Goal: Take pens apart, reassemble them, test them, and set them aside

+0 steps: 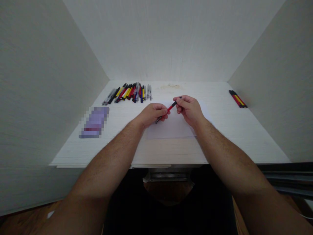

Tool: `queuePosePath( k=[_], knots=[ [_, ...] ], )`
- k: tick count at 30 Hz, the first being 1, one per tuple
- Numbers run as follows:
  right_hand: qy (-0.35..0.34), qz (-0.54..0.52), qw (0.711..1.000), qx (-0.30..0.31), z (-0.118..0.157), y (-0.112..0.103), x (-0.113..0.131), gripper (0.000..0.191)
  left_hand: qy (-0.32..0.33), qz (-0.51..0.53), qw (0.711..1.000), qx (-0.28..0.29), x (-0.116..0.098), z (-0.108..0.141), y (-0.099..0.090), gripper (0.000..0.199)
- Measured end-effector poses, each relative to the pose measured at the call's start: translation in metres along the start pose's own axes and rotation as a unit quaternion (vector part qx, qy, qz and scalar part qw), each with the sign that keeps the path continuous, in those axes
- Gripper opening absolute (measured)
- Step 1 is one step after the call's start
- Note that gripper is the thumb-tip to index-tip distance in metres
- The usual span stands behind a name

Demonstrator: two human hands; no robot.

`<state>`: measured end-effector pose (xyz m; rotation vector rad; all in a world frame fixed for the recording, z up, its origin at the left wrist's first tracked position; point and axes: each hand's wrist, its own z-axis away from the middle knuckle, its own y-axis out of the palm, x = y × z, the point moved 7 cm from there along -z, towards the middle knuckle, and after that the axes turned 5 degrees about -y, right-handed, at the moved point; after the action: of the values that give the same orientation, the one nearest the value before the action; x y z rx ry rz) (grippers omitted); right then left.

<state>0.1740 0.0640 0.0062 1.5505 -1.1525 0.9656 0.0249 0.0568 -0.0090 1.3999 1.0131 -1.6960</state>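
A red and black pen (170, 107) is held aslant between my two hands, over a white sheet of paper (168, 129). My left hand (156, 114) is closed around its lower part, and a dark end sticks out below the fingers. At the black upper end, my right hand (187, 108) pinches it between thumb and fingers. The sheet lies flat on the white table under both hands, partly covered by them.
Many pens (128, 92) in red, yellow, black, blue and clear lie in a row at the back left. A smaller group of pens (238, 99) rests by the right wall. A blurred purple item (95, 120) lies at left. White walls (168, 42) enclose the table.
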Motion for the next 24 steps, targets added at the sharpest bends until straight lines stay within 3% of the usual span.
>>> queuePosePath(
  k=[11,24],
  knots=[
    [-0.024,0.022,0.999,-0.033,-0.0023,-0.0028,0.0001,0.032,0.011,-0.061,0.996,-0.056,-0.0019,-0.0007,-0.0042,0.019],
    [-0.027,0.042,0.997,-0.050,-0.0029,-0.0057,-0.0012,0.037,0.019,-0.103,0.992,-0.076,-0.0044,0.0009,-0.0053,0.016]
  ],
)
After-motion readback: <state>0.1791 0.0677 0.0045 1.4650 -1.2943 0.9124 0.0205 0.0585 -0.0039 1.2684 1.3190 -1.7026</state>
